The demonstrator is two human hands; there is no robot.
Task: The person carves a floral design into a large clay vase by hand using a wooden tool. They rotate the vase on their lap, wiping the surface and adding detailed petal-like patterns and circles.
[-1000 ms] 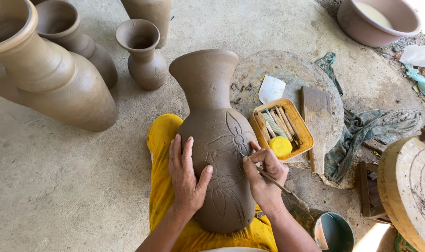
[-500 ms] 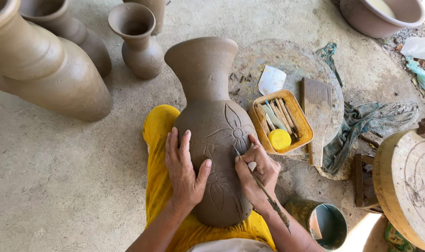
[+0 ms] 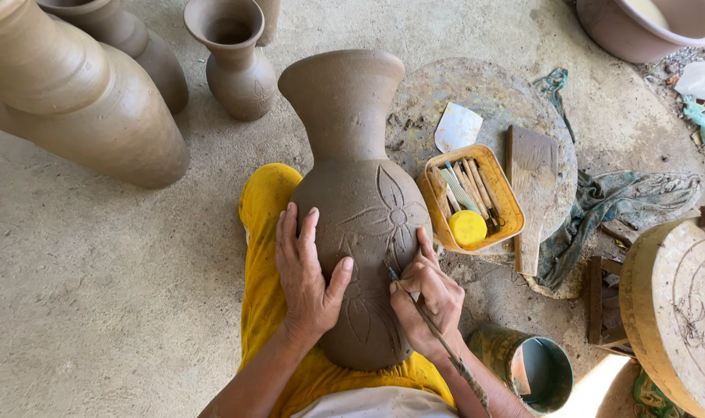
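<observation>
We are steadying the tall brown unfired clay vase [image 3: 360, 224] lying across our yellow-clad lap, left hand [image 3: 310, 271] spread flat on its belly, right hand [image 3: 426, 298] pinching a thin wooden carving stick [image 3: 437, 340] at the incised flower; pressing too hard risks gouging the soft wall. Right of the vase, an orange plastic tray [image 3: 507, 205] is holding sticks and a yellow lump

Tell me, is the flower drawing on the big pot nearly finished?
Partly. One flower is already cut into the upper belly of the clay vase. The right hand holds a thin stick with its tip on the clay just below that flower, where fainter leaf shapes show. The left hand lies flat on the vase. The neck and left side look plain.
</observation>
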